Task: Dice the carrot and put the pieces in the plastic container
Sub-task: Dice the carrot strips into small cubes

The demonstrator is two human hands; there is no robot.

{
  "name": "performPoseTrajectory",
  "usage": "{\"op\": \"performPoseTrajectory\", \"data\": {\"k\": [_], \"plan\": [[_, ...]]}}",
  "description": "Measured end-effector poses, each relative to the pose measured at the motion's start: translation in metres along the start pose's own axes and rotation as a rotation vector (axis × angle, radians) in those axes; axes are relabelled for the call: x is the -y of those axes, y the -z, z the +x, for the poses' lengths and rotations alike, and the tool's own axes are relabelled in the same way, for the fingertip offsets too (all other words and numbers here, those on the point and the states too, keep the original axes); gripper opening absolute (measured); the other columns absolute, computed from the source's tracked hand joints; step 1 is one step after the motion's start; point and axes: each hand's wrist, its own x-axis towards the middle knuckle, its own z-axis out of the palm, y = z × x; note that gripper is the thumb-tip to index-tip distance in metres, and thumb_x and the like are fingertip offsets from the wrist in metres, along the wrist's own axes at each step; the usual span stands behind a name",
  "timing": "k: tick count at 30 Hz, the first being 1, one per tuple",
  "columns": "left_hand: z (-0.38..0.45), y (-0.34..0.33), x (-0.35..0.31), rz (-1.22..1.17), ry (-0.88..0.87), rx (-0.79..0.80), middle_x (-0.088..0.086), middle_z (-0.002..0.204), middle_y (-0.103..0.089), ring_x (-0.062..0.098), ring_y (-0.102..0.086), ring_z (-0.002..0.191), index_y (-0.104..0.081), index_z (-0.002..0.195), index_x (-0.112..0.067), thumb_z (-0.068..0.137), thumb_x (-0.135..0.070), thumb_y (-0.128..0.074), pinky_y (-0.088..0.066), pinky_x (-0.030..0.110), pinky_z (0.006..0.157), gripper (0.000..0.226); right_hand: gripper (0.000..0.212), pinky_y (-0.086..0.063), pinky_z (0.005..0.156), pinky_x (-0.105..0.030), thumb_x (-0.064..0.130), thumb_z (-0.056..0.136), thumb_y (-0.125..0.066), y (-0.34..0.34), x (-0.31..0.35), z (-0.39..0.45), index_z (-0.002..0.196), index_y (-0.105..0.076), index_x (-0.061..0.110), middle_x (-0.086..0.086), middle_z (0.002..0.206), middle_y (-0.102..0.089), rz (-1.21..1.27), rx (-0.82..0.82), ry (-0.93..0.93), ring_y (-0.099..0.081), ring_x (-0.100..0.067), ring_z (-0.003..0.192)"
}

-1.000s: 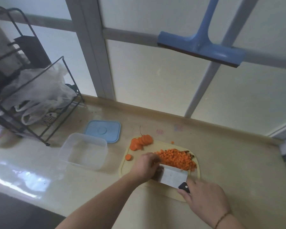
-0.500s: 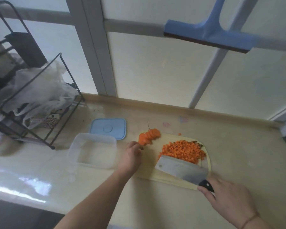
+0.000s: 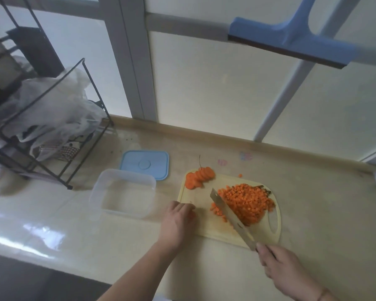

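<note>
lid (image 3: 144, 164) behind container (image 3: 123, 193), board (image 3: 206, 229) right

I see orange diced carrot (image 3: 245, 203) on a pale yellow cutting board (image 3: 217, 230), a clear plastic container (image 3: 123, 193), its light blue lid (image 3: 144, 164), a black wire rack (image 3: 50, 118).

The right hand (image 3: 284, 270) is covering the knife (image 3: 228, 213) handle entirely, so only the blade is showing ahead of the grip; the blade is masking the diced carrot (image 3: 245, 203) lying directly behind it; the right wrist is running off the bottom edge; the left hand (image 3: 178, 222) is curling its fingertips under, out of sight, and whether it is holding anything is not showing; left of that hand, the wire rack (image 3: 52, 118) is being cut by the frame edge, its contents blurring under crumpled plastic.
</note>
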Motion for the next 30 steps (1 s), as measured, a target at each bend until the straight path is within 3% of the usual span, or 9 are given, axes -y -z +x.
{"op": "performPoseTrajectory", "data": {"k": [4,7,13,18,21,23,30], "plan": [[-0.023,-0.010,-0.003,0.002,0.030,-0.140,-0.015,0.098,-0.069,0.020,-0.052,0.096,-0.067,0.098,-0.028,0.083,-0.043,-0.060,-0.039,0.026,0.083,0.022,0.048,-0.027,0.044,-0.023,0.052,0.094,-0.046,-0.017,-0.004,0.019,0.061,-0.049,0.018,0.001,0.047,-0.045,0.056,0.191,-0.084,-0.037,-0.017,0.043],[-0.033,-0.016,-0.009,-0.009,0.064,-0.170,-0.018,0.103,-0.066,0.016,-0.049,0.100,-0.060,0.103,-0.035,0.084,-0.042,-0.060,-0.030,0.023,0.084,0.020,0.049,-0.024,0.043,-0.021,0.055,0.095,-0.045,-0.017,-0.008,0.035,0.062,-0.049,0.019,-0.001,0.049,-0.041,0.107,0.268,-0.102,-0.035,-0.017,0.044],[-0.042,-0.031,-0.027,-0.009,0.136,-0.215,-0.018,0.104,-0.065,0.013,-0.048,0.104,-0.062,0.105,-0.035,0.087,-0.047,-0.062,-0.030,0.028,0.089,0.022,0.053,-0.021,0.043,-0.016,0.061,0.083,-0.045,0.006,-0.023,0.065,0.065,-0.049,0.011,-0.005,0.047,-0.038,0.219,0.307,-0.174,-0.029,-0.012,0.036],[-0.048,-0.047,-0.039,0.088,0.089,-0.317,-0.014,0.108,-0.064,0.019,-0.049,0.108,-0.067,0.105,-0.031,0.087,-0.042,-0.067,-0.032,0.040,0.093,0.021,0.049,-0.019,0.044,-0.017,0.056,0.091,-0.040,0.012,-0.023,0.070,0.071,-0.045,0.012,-0.002,0.049,-0.033,0.287,0.439,-0.162,-0.023,-0.010,0.037],[-0.047,-0.057,-0.052,0.105,-0.033,-0.327,-0.010,0.110,-0.063,0.024,-0.051,0.107,-0.066,0.108,-0.029,0.080,-0.028,-0.080,-0.037,0.042,0.092,0.031,0.051,-0.018,0.044,-0.016,0.061,0.078,-0.044,0.014,-0.020,0.067,0.073,-0.044,0.010,-0.003,0.050,-0.032,0.367,0.441,-0.158,-0.021,-0.008,0.037],[-0.040,-0.063,-0.065,0.109,-0.082,-0.325,-0.011,0.107,-0.065,0.025,-0.052,0.107,-0.070,0.104,-0.027,0.082,-0.026,-0.079,-0.038,0.043,0.092,0.024,0.052,-0.018,0.044,-0.016,0.062,0.073,-0.046,0.016,-0.018,0.067,0.075,-0.045,0.009,-0.004,0.051,-0.032,0.416,0.429,-0.157,-0.021,-0.009,0.036],[0.002,-0.082,-0.097,0.067,0.065,-0.493,-0.014,0.099,-0.068,0.025,-0.055,0.101,-0.070,0.095,-0.029,0.085,-0.030,-0.070,-0.035,0.045,0.086,0.010,0.050,-0.017,0.043,-0.016,0.057,0.077,-0.046,0.028,-0.021,0.067,0.075,-0.043,0.007,-0.006,0.050,-0.030,0.503,0.414,-0.119,-0.021,-0.008,0.035]]}}
